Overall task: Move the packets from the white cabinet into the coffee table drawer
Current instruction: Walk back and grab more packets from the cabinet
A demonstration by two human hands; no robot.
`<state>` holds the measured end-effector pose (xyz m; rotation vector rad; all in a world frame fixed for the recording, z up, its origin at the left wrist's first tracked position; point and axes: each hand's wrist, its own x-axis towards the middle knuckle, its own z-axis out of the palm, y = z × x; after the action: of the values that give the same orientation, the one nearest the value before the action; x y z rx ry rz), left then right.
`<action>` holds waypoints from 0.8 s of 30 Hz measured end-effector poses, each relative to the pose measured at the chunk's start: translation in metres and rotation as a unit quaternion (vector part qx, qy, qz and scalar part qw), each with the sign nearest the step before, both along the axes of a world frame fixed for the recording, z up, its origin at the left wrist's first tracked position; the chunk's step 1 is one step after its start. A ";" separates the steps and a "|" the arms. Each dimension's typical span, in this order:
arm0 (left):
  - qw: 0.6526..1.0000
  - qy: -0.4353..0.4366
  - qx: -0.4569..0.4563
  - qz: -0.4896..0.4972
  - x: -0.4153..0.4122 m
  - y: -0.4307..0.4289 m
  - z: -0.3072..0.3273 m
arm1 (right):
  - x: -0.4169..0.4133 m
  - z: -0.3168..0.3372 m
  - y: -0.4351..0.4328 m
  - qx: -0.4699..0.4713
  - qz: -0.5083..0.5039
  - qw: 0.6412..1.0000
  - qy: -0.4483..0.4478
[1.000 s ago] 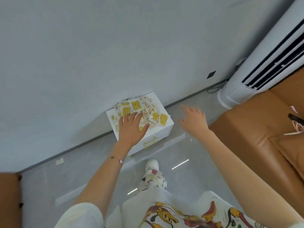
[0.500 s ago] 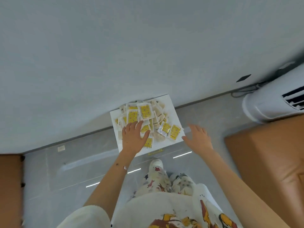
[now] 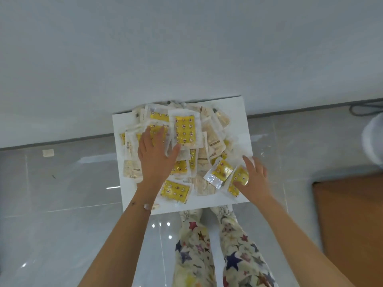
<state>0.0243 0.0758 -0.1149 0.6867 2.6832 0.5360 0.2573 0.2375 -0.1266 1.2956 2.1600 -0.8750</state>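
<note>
Home living room: glossy floor tiles (image 3: pixel 62 204), brown sofa (image 3: pixel 352 224), white cabinet (image 3: pixel 238 112) against the wall (image 3: pixel 186 48).

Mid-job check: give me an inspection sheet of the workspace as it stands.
Surface: white cabinet top, mostly covered.
Job's things: packets heaped on it, yellow-printed and clear.
Clutter: small pale scrap on the tiled floor, left.
Grippers: left hand flat on the heap; right hand touching packets at its right edge.
Cables: dark cable by the skirting, far right.
Surroundings: grey wall; brown furniture at right.
</note>
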 end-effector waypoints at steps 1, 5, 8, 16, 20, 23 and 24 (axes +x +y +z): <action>1.000 -0.014 0.000 0.027 0.001 0.003 -0.003 | -0.004 -0.006 -0.001 0.001 0.011 1.000 -0.009; 0.986 -0.093 0.007 0.139 0.005 0.017 -0.006 | -0.010 -0.013 -0.002 0.056 0.020 0.998 -0.029; 0.977 -0.110 -0.001 0.185 0.003 0.026 -0.006 | -0.007 -0.015 0.002 0.032 -0.007 0.999 -0.017; 0.974 -0.116 -0.038 0.190 -0.009 0.029 -0.002 | 0.002 -0.018 0.002 0.041 -0.024 0.999 0.017; 0.978 -0.115 -0.042 0.169 -0.008 0.024 -0.004 | 0.005 -0.013 0.012 0.037 -0.046 0.998 0.038; 0.979 -0.115 -0.044 0.161 -0.008 0.024 -0.005 | 0.006 -0.005 0.015 -0.011 -0.093 0.992 0.090; 0.979 -0.118 -0.039 0.162 -0.007 0.025 -0.005 | 0.005 -0.004 0.014 -0.043 -0.116 0.986 0.114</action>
<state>0.0169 0.1003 -0.1204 0.1497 2.5817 0.5480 0.2627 0.2513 -0.1304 1.4870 2.1394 -1.2501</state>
